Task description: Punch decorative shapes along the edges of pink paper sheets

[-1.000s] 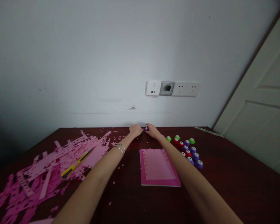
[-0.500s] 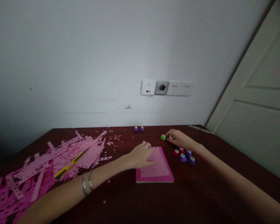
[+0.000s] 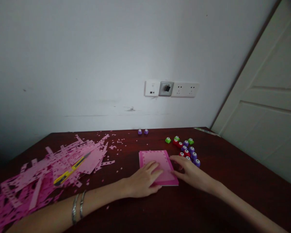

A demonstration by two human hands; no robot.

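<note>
A light pink sheet [image 3: 158, 159] with small punched holes along its edges lies on a darker pink stack of paper [image 3: 141, 158]. My left hand [image 3: 145, 179] rests flat over the sheet's lower left part, fingers spread. At the stack's right edge is my right hand [image 3: 188, 170], its fingers apart and slightly bent, thumb near the lower right corner. Beyond it stands a cluster of small craft punches: green ones such as this green punch [image 3: 168, 140], red ones like the red punch [image 3: 180, 144], and purple ones like the purple punch [image 3: 191, 149]. My right hand partly hides the nearest punches.
A heap of punched pink paper strips [image 3: 43, 174] covers the table's left side, with a yellow utility knife [image 3: 69, 171] on top. Tiny pink cutouts [image 3: 113, 147] are scattered nearby. Two purple punches [image 3: 143, 132] stand by the wall [image 3: 99, 64].
My right hand has left the green punches and come back to the paper's right edge, uncovering more punches. My left hand has slid toward me, down the sheet.
</note>
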